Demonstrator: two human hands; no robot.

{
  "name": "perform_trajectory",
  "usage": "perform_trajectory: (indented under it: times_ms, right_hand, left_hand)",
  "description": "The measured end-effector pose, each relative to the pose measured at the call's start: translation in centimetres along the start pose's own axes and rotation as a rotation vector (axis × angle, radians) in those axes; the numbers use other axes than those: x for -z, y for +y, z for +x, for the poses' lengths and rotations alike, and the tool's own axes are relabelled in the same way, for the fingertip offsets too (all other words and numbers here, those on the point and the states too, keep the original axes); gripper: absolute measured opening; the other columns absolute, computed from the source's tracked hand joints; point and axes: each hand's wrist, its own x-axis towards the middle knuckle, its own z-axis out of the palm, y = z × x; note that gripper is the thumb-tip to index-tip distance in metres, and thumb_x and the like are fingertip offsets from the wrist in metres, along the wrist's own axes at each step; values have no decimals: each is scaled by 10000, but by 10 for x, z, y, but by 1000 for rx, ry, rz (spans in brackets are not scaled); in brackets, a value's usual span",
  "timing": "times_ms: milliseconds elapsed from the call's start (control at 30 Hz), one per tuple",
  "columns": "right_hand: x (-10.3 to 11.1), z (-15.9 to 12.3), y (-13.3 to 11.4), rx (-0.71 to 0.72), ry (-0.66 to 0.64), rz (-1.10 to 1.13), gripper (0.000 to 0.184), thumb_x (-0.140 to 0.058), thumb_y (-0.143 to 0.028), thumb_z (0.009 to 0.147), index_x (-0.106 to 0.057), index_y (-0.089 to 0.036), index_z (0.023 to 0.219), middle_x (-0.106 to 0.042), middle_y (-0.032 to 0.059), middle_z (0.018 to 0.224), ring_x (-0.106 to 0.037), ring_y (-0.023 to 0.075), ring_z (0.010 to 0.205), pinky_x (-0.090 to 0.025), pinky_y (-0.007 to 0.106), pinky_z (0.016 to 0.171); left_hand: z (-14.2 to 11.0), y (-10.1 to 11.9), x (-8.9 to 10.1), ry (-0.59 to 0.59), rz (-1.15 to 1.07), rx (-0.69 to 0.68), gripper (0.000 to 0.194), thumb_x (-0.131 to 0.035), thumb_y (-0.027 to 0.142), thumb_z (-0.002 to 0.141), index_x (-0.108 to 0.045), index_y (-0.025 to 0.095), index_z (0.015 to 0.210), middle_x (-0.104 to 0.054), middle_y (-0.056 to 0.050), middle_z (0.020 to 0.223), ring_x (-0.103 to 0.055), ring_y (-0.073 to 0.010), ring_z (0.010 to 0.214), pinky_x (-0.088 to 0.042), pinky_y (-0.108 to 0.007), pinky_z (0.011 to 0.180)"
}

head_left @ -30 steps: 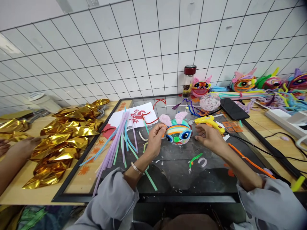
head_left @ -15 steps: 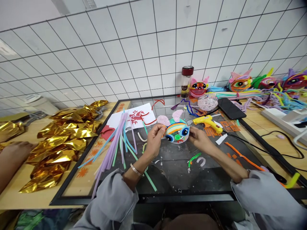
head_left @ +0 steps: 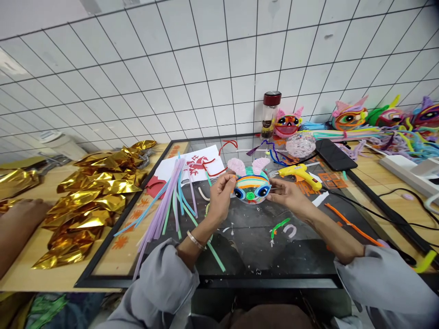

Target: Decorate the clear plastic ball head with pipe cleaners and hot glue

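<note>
A striped pipe-cleaner animal head with blue eyes, a green nose and two pink ears is held up over the dark glass mat. My left hand pinches its left side near an ear. My right hand grips its right side with the fingers curled. Beside the left hand, a bundle of purple, blue and green pipe cleaners lies fanned out on the mat. Just beyond my right hand rests a yellow glue gun.
Gold foil covers the wooden table on the left, where another person's hand rests. At the back stand a red-lidded jar, finished heads and a black phone. Cables and a power strip lie right.
My right hand moved in from near the glue gun and took hold of the head's right side. The head turned a little and now faces me more squarely.
</note>
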Motion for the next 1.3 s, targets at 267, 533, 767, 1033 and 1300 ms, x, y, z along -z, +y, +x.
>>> perform_trajectory:
  times_ms: [267, 533, 767, 1033, 1300]
  right_hand:
    - [-9, 10, 14, -42, -20, 52, 480, -750, -546, 677, -695, -160, 957, -725, 75, 971, -660, 205, 881, -535, 390, 866]
    - [0, 16, 16, 46, 46, -55, 488, -754, -496, 670, -695, -166, 1025, -730, 69, 923, -652, 222, 858, -529, 409, 847]
    - [2, 13, 16, -9, 85, -84, 545, -751, -458, 680, -664, -170, 1133, -716, 46, 849, -647, 205, 773, -540, 388, 794]
    - [5, 10, 17, 4, 110, -98, 647, -754, -414, 679, -593, -192, 1265, -690, 75, 999, -643, 186, 781, -548, 353, 729]
    - [7, 9, 15, -30, 150, -102, 655, -758, -376, 651, -590, -177, 1252, -660, 80, 1023, -629, 166, 752, -542, 333, 694]
  left_hand:
    - [8, -4, 1, 93, -35, -38, 283, -698, 423, 766, -696, 165, 883, -682, -74, 1054, -596, -163, 949, -458, -281, 858]
    - [9, -14, 4, 18, 15, -62, 247, -662, 393, 804, -701, 159, 868, -688, -72, 1067, -581, -129, 825, -448, -245, 753]
    - [9, -15, 4, 25, 31, -66, 216, -646, 364, 823, -697, 157, 858, -683, -72, 1090, -586, -134, 857, -441, -246, 772]
    - [6, -10, 3, 51, 19, -43, 217, -678, 372, 791, -706, 168, 860, -693, -62, 1060, -604, -147, 906, -450, -255, 803]
    - [5, -6, 3, 78, 48, -52, 214, -681, 370, 781, -707, 170, 852, -704, -64, 1031, -615, -180, 967, -461, -294, 858]
